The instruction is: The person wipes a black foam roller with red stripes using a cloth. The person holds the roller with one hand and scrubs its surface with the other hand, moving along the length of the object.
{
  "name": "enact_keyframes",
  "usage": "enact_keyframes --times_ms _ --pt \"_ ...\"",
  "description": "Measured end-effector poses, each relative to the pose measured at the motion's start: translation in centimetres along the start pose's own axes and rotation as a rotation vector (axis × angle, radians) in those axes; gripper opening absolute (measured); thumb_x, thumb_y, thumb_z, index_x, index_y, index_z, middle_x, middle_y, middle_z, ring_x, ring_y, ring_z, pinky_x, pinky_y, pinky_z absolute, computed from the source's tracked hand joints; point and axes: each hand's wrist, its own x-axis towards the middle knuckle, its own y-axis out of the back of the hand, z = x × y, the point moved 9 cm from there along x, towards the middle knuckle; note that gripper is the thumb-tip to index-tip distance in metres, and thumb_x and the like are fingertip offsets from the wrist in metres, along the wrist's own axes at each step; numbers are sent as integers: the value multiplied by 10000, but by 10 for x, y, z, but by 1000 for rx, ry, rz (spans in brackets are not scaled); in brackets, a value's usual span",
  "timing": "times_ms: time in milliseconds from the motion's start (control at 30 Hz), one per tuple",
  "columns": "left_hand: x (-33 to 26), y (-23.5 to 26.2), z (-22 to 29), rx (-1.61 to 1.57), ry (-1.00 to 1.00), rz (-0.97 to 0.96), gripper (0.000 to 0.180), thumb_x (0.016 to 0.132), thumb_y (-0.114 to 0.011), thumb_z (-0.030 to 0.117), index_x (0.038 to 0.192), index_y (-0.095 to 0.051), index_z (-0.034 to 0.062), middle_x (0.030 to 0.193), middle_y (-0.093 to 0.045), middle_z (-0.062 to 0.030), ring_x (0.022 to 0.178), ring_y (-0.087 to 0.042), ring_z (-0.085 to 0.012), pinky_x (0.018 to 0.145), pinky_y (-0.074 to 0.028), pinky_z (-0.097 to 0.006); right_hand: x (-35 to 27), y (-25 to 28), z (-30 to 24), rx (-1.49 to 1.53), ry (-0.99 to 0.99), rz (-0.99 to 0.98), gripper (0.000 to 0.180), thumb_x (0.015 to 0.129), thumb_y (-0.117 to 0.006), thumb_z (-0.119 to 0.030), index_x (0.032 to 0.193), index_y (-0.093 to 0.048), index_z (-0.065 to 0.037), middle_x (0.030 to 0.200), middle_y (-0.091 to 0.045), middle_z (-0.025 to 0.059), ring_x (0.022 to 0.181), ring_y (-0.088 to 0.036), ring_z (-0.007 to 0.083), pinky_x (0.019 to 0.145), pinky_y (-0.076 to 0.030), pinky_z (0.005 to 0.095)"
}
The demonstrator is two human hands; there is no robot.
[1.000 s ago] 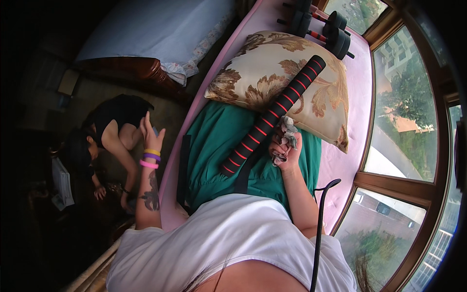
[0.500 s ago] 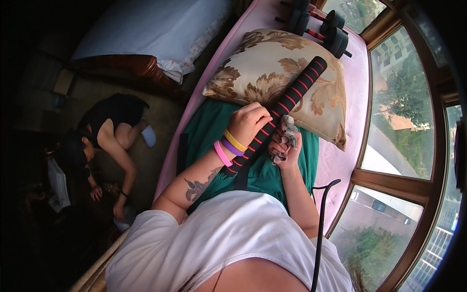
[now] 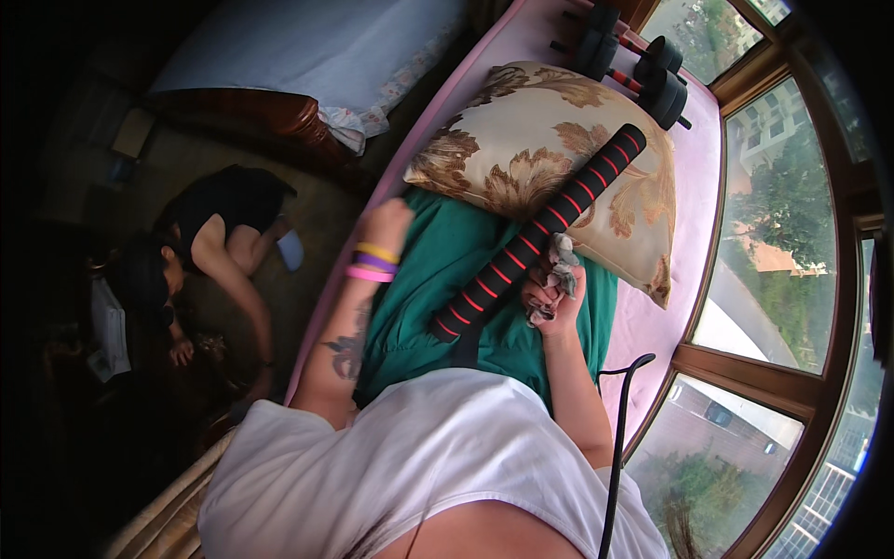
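Observation:
A thick black foam-covered bar (image 3: 559,214) with red rings lies slantwise over my green-covered lap (image 3: 419,270) and the floral pillow (image 3: 521,140). My right hand (image 3: 559,307) is closed round a crumpled grey and pinkish cloth (image 3: 562,264), right beside the bar's lower right side. Whether the fingers also touch the bar is hidden. Off to the left, apart from the bar, my left hand (image 3: 386,231) hovers near the pink bed edge. Motion smears its fingers, and I see nothing held in it. Yellow, purple and pink wristbands (image 3: 374,261) circle that wrist.
Dumbbells (image 3: 643,79) stand past the pillow on the pink mattress (image 3: 643,317). Windows (image 3: 778,224) line the right. A black cable (image 3: 619,429) hangs by my right arm. On the left floor another person (image 3: 223,224) crouches; beyond is a bed (image 3: 307,56).
My left hand has left the bar and swung left toward the bed edge. The right hand still keeps the cloth beside the bar. The whole view has shifted slightly.

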Motion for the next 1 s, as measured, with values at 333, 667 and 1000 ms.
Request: enact_keyframes --times_ms 333,667,1000 --pt "-92 26 136 -106 -1043 -443 494 910 -405 450 1174 -550 59 1303 -466 -145 1230 -411 -330 1063 -262 -460 0 5 -3 7 8 8 221 757 -477 -186 896 -482 -13 630 -449 52 431 -327 110 360 -296 223" --pt "-20 8 -187 -234 215 -63 227 853 -581 215 866 -641 -4 791 -661 -140 756 -639 -224 703 -487 -315 -1 8 -2 -31 19 58 179 787 -478 -199 867 -488 -39 611 -421 37 417 -308 98 348 -284 206" --pt "6 -37 -7 -463 -56 -5 220 747 -719 111 923 -652 -5 773 -625 -58 652 -561 -115 598 -457 -261 0 6 3 -14 -19 16 215 751 -474 -208 875 -481 -32 620 -441 53 428 -336 112 356 -293 231"
